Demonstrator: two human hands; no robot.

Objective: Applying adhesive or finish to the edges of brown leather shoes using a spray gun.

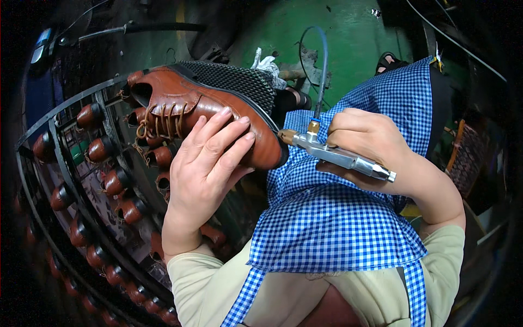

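A reddish-brown leather lace-up shoe (218, 103) with tan laces and a black sole lies tilted in front of me, its toe toward my lap. My left hand (210, 150) is pressed over its upper near the toe, fingers together and gripping it; the thumb is partly hidden. In my right hand (368, 141) is a silver spray gun (340, 155) with a brass-coloured tip, wrapped by my fingers. Its tip is right beside the sole edge at the toe; whether they touch I cannot tell. A thin hose (325, 60) rises from a blue fitting on the gun.
At left stands a metal rack (60, 147) holding several rows of brown shoes. A black textured pad (234, 76) lies behind the shoe. My blue checked apron (332, 229) covers my lap. White cloth (266, 64) lies beyond on the green floor (348, 38); a woven basket (471, 152) is at right.
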